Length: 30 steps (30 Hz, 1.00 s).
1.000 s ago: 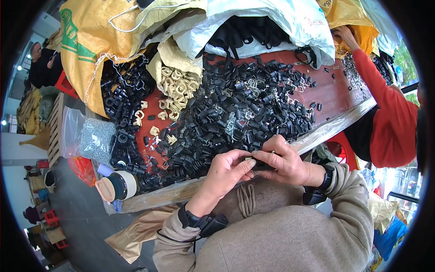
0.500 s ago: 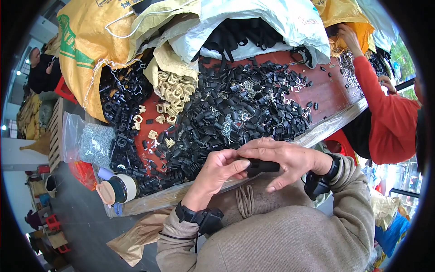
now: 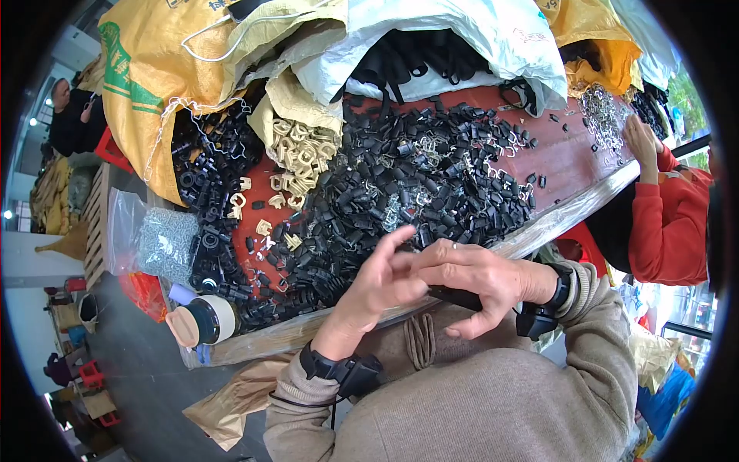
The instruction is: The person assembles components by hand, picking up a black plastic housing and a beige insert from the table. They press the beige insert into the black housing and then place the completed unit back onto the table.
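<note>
From the head camera: your right hand (image 3: pixel 477 281) curls its fingers around a slim black part (image 3: pixel 454 296), held just above the table's near edge (image 3: pixel 539 231). Your left hand (image 3: pixel 381 281) touches it, fingers half open, pinching at the same piece. Beyond them lies a heap of black plastic clips (image 3: pixel 416 185), with beige clips (image 3: pixel 300 158) to its left.

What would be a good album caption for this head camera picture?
Two hands, left hand and right hand, work a black piece beside heaped black plastic parts.
</note>
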Available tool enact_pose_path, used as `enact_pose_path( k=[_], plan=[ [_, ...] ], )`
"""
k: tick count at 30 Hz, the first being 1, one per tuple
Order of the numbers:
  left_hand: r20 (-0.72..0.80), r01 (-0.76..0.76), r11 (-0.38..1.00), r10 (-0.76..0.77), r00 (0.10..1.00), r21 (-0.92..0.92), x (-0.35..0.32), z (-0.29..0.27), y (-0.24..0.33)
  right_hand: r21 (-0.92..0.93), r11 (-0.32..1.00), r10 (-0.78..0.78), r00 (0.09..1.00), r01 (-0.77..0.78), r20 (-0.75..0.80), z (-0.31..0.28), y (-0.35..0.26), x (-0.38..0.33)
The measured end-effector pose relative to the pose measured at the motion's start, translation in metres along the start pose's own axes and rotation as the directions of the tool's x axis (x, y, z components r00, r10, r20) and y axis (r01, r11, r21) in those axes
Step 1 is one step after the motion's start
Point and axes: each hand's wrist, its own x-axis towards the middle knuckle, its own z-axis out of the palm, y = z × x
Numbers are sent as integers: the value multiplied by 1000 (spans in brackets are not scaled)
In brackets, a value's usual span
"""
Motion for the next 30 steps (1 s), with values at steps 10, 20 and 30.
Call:
enact_pose_path(
  k=[10, 20, 30],
  plan=[
    [13, -259, 966, 259, 966, 17, 26, 31, 21, -42, 993, -118, 986, 114, -121, 10, -7, 14],
    [128, -318, 946, 309, 943, 60, 21, 44, 16, -30, 985, -170, 975, 168, -143, 13, -8, 12],
    [-182, -24, 291, 656, 732, 956, -10, -16, 48, 150, 930, 333, 942, -335, 38, -64, -18, -60]
  ],
)
